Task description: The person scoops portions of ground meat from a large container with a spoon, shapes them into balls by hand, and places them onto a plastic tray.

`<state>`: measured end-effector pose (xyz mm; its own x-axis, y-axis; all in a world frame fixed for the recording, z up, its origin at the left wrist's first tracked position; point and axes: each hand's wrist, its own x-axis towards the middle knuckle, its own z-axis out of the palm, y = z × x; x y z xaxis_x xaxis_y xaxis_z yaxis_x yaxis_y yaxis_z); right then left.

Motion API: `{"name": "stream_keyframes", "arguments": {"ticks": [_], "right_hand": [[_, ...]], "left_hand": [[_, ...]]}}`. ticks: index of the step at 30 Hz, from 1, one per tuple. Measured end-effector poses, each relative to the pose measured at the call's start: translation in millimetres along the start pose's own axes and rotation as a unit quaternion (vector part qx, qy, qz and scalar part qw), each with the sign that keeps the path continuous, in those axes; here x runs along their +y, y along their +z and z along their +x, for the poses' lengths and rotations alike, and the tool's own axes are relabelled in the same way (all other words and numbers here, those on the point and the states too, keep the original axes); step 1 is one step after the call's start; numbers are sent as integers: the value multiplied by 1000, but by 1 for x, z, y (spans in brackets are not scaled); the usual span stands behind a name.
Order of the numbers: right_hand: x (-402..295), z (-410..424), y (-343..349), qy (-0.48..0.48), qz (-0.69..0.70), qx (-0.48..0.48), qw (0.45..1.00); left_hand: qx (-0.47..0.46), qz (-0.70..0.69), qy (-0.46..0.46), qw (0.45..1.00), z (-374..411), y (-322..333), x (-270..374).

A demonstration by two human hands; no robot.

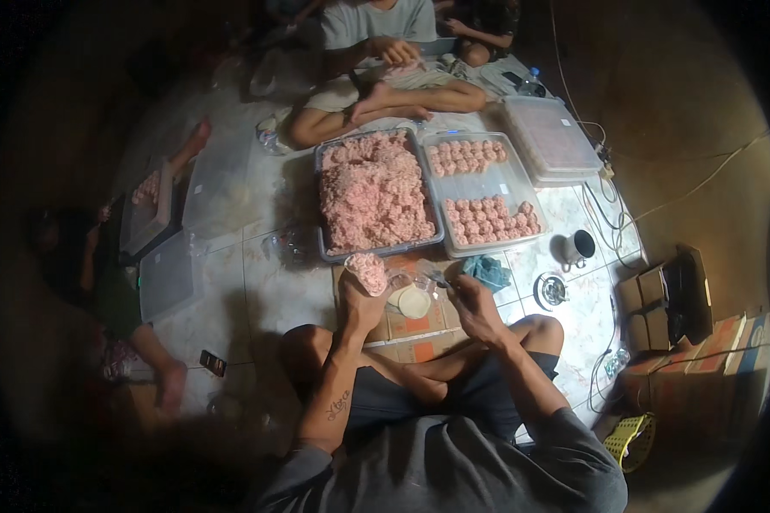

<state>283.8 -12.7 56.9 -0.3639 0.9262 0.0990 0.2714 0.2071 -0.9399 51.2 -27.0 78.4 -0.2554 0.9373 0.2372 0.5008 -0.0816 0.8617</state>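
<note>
My left hand (357,306) grips a mound of pink minced mixture (367,274), with a pale edge showing around it. Held in my right hand (480,308) is a small utensil (437,277), its head blurred and pointing left. Pale round wrappers (414,302) lie between my hands, partly in clear plastic, over flattened cardboard (404,327). Just beyond is a deep tub (385,251) heaped with more pink mixture (375,186). A translucent tray (471,186) on its right bears rows of small pink dumplings (478,222). A teal cloth (487,272) is bunched beyond my right hand.
A dark-mouthed mug (579,247), a glass ashtray (551,292) and loose cables stand right. Lidded containers (552,138) lie farther back. Another person (385,83) sits cross-legged opposite; others sit left and behind. A phone (213,363) rests on the tiles at left. Cardboard boxes (686,378) flank me.
</note>
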Motion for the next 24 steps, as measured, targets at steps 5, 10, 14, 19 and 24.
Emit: {"name": "stream_keyframes", "arguments": {"ticks": [5, 10, 14, 19, 24], "right_hand": [[12, -31, 28, 164, 290, -75, 940], [-16, -22, 56, -61, 44, -7, 997], [-35, -11, 35, -72, -42, 38, 996], [13, -28, 23, 63, 144, 12, 987], [14, -47, 39, 173, 364, -93, 911]], "left_hand": [[-68, -125, 83, 986, -7, -14, -3], [-122, -30, 194, 973, -11, 15, -16], [4, -124, 4, 992, -20, 30, -50], [-129, -244, 12, 961, -10, 0, -27], [-103, -167, -5, 981, -9, -8, -2]]}}
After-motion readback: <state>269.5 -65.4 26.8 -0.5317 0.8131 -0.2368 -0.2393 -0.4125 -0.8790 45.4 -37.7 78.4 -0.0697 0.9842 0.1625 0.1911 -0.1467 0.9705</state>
